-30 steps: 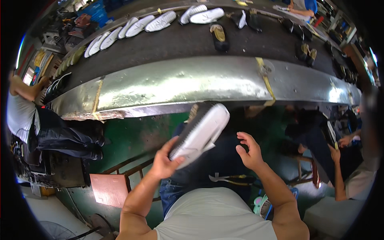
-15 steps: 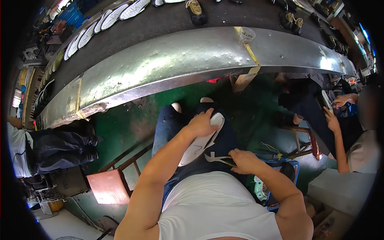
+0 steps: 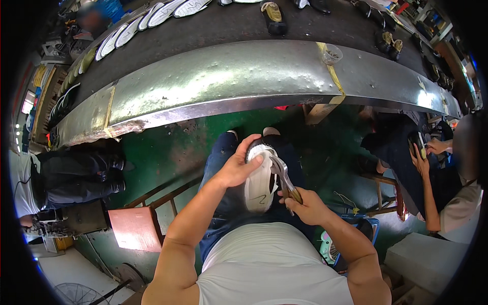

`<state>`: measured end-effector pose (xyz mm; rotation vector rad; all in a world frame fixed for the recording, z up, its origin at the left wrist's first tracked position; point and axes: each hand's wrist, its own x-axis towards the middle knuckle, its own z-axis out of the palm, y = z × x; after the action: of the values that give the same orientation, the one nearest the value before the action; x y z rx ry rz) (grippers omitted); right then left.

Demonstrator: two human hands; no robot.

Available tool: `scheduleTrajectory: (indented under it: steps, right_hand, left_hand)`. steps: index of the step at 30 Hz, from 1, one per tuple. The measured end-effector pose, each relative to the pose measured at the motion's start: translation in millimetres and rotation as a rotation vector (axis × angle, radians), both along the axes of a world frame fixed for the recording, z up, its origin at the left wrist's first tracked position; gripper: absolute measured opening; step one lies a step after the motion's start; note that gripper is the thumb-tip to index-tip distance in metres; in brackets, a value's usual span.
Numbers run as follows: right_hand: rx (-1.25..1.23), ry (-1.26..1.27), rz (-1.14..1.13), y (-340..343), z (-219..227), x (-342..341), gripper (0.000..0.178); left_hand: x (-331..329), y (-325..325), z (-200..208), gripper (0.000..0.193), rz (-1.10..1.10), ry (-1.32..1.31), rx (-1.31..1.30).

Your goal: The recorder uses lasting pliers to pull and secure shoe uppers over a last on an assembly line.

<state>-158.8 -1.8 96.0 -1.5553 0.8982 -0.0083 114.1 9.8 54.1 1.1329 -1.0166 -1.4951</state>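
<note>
My left hand [image 3: 240, 168] is wrapped round the toe end of a shoe [image 3: 259, 189] over my lap, its thumb pressing on the white underside. The shoe lies bottom up, with a dark upper edge showing at the toe and a dark squiggle near the heel end. Held by its handles in my right hand [image 3: 307, 206] is a pair of lasting pincers [image 3: 282, 175]. Their metal jaws meet the right edge of the shoe near the toe. Whether they bite into the material is too small to tell.
A metal-edged bench [image 3: 218, 76] crosses ahead, carrying white shoe bottoms [image 3: 165, 15], dark shoes [image 3: 274, 18] and a clear cup [image 3: 332, 54]. A reddish stool [image 3: 133, 229] stands left. Another person's hands [image 3: 427, 155] work on a shoe at the right; someone's dark-trousered legs [image 3: 81, 175] are at the left.
The pincers have swung up and left from beside the shoe to its toe edge. My left hand has shifted its grip, and the shoe now points more upright with its toe forward.
</note>
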Motion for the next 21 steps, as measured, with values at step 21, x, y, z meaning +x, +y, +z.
scheduleTrajectory:
  steps: [21]
  right_hand:
    - [0.163,-0.063,0.135,-58.6,47.7,43.4,0.025]
  left_hand:
    - [23.1,7.1,27.2,0.097,-0.292,-0.282,0.095]
